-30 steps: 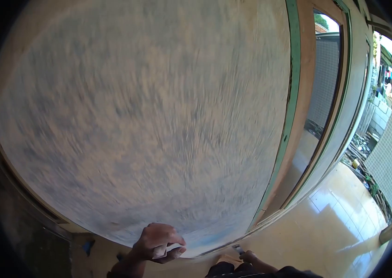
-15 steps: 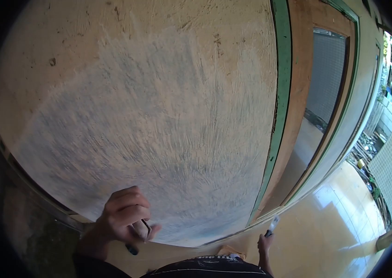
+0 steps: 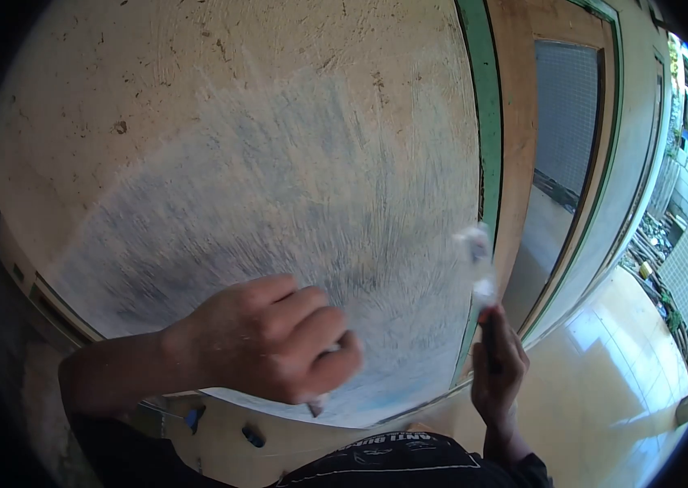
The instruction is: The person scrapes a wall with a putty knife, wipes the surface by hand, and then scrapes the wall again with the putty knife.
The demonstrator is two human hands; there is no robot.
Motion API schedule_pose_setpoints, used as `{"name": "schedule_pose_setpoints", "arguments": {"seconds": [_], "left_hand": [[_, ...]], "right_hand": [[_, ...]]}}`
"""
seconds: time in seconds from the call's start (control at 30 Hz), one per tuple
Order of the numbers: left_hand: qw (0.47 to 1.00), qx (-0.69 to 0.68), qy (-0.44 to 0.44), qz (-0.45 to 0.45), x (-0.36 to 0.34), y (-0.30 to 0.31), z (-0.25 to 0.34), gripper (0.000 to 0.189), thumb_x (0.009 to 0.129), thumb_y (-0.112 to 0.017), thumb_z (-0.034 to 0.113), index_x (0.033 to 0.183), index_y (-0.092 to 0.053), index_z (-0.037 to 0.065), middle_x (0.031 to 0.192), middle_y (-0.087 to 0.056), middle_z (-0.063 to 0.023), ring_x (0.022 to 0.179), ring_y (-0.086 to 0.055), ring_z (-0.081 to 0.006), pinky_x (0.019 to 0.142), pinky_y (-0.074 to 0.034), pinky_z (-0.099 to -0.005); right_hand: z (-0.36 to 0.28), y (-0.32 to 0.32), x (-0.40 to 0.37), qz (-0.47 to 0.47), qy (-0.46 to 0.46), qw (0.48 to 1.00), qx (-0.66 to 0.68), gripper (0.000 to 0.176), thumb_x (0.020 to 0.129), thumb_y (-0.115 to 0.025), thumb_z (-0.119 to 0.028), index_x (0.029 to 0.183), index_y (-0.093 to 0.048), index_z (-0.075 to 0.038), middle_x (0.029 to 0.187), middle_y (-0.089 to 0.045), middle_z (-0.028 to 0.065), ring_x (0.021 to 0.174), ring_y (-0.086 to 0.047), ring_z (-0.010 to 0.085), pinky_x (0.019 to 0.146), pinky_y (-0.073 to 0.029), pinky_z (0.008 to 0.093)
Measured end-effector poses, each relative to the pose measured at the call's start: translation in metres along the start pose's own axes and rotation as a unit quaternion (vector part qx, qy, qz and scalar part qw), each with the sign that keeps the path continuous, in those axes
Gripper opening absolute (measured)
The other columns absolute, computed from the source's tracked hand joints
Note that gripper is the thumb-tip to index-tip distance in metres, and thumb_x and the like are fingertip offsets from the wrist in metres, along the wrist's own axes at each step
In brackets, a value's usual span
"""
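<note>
Dark-handled tool [image 3: 484,286] in right hand [image 3: 503,372], beside patchy wall [image 3: 279,171]

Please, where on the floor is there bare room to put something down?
Widest is the glossy floor beyond the right hand, bordered by the wall's base and the stick pile. It is more crowded below the left forearm, where a blue item and a dark item lie.
</note>
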State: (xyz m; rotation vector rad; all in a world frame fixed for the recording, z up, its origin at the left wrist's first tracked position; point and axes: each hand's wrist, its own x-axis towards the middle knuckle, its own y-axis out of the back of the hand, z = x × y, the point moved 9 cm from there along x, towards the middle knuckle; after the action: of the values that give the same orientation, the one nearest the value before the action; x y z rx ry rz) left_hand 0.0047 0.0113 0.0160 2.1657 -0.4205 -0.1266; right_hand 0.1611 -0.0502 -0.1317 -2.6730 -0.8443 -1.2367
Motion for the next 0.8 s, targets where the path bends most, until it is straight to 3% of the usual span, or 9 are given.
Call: {"name": "schedule_pose_setpoints", "arguments": {"seconds": [0.1,0.23,0.3,0.4,0.5,0.6,0.67,0.73,0.8], "left_hand": [[0.993,0.028,-0.042,0.111,0.024,0.007,0.008,0.019,0.078,-0.065,0.024,0.069,-0.054,0.011,0.066,-0.051,-0.0016,0.062,-0.057,-0.0134,0.059,-0.047,-0.0305],[0.976,0.003,-0.028,0.216,0.040,0.004,0.006,0.015,0.081,-0.062,0.024,0.079,-0.061,0.008,0.084,-0.061,-0.0076,0.079,-0.062,-0.0198,0.085,-0.048,-0.0386],[0.977,-0.025,-0.006,0.210,0.049,-0.009,-0.005,0.016,0.081,-0.062,0.023,0.081,-0.061,0.007,0.084,-0.062,-0.0080,0.081,-0.063,-0.0207,0.088,-0.047,-0.0412],[0.982,-0.063,0.043,0.173,0.057,-0.017,-0.019,0.017,0.079,-0.063,0.021,0.078,-0.062,0.004,0.080,-0.064,-0.0088,0.081,-0.065,-0.0216,0.093,-0.043,-0.0483],[0.976,-0.105,0.112,0.156,0.057,-0.016,-0.030,0.015,0.080,-0.061,0.017,0.071,-0.060,0.005,0.069,-0.063,-0.0076,0.072,-0.066,-0.0209,0.095,-0.042,-0.0498],[0.957,-0.111,0.113,0.244,0.054,-0.014,-0.032,0.018,0.081,-0.058,0.014,0.065,-0.058,0.006,0.060,-0.060,-0.0056,0.062,-0.065,-0.0196,0.097,-0.040,-0.0492],[0.872,-0.123,0.121,0.458,0.031,-0.008,-0.038,0.018,0.077,-0.058,0.015,0.061,-0.057,0.009,0.055,-0.056,-0.0029,0.057,-0.064,-0.0164,0.099,-0.040,-0.0479],[0.860,-0.111,0.119,0.484,0.028,-0.019,-0.035,0.022,0.081,-0.055,0.017,0.060,-0.056,0.010,0.056,-0.057,-0.0016,0.059,-0.064,-0.0154,0.097,-0.041,-0.0473],[0.805,-0.136,0.132,0.562,0.017,-0.019,-0.038,0.029,0.085,-0.050,0.019,0.059,-0.057,0.009,0.056,-0.058,-0.0021,0.060,-0.064,-0.0165,0.096,-0.041,-0.0471]], "right_hand": [[-0.038,-0.018,0.021,-0.043,0.035,0.998,-0.012,0.056,0.068,-0.064,0.009,0.123,-0.055,0.002,0.084,-0.065,0.0111,0.061,-0.056,0.0177,0.056,-0.048,0.0296],[-0.062,-0.034,0.036,-0.042,0.036,0.998,0.006,0.050,0.068,-0.069,0.003,0.117,-0.060,-0.002,0.078,-0.060,0.0088,0.061,-0.058,0.0200,0.055,-0.049,0.0325],[-0.070,-0.040,0.038,-0.055,0.082,0.995,0.009,0.038,0.067,-0.071,0.000,0.104,-0.064,-0.005,0.078,-0.058,0.0096,0.061,-0.060,0.0229,0.054,-0.050,0.0350],[-0.073,-0.043,0.043,-0.068,0.035,0.997,0.013,0.030,0.066,-0.071,-0.002,0.095,-0.064,-0.006,0.078,-0.058,0.0099,0.061,-0.061,0.0254,0.053,-0.050,0.0361],[-0.078,-0.043,0.041,-0.067,0.046,0.996,0.028,0.031,0.067,-0.070,-0.001,0.097,-0.065,-0.006,0.077,-0.057,0.0096,0.061,-0.061,0.0246,0.053,-0.050,0.0357],[-0.081,-0.043,0.042,-0.038,0.050,0.998,0.030,0.036,0.068,-0.070,-0.002,0.104,-0.065,-0.007,0.075,-0.057,0.0092,0.060,-0.060,0.0236,0.053,-0.050,0.0350],[-0.082,-0.042,0.042,-0.012,0.051,0.998,0.035,0.039,0.070,-0.070,-0.002,0.108,-0.065,-0.008,0.074,-0.056,0.0089,0.060,-0.060,0.0226,0.052,-0.050,0.0345],[-0.082,-0.044,0.043,-0.019,0.025,0.999,0.010,0.040,0.066,-0.069,0.004,0.105,-0.066,-0.003,0.070,-0.056,0.0104,0.058,-0.056,0.0190,0.055,-0.046,0.0307],[-0.088,-0.039,0.045,-0.028,0.015,0.999,-0.023,0.044,0.066,-0.070,0.004,0.109,-0.066,-0.004,0.070,-0.057,0.0096,0.056,-0.056,0.0178,0.053,-0.046,0.0296]]}}
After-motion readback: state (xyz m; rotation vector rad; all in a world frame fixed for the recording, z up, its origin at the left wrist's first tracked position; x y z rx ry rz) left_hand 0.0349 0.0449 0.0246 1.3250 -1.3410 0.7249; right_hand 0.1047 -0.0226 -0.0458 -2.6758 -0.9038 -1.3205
